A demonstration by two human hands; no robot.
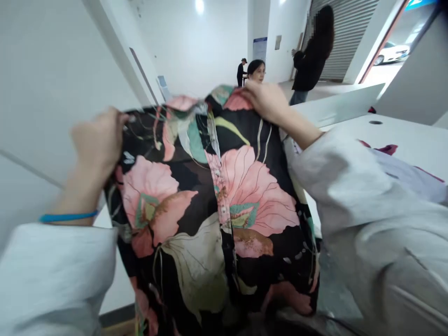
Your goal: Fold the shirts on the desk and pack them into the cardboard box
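A black shirt point(196, 186) with large pink and cream flowers hangs spread out before me, held up by its upper edge. A buttoned strip runs down its middle, and a collar shows at the top. My left hand point(100, 137), slightly blurred, grips the upper left corner with closed fingers; a blue band circles that wrist. At the upper right, my right hand point(266, 100) pinches the fabric near the collar. The shirt's lower end runs out of the picture at the bottom.
A white table point(402, 135) with a low divider point(353, 105) stands at the right; a pale lilac cloth with dark red parts point(409, 168) lies on it. One person point(311, 56) in black stands at the back right. Two other people are farther off, beyond the shirt.
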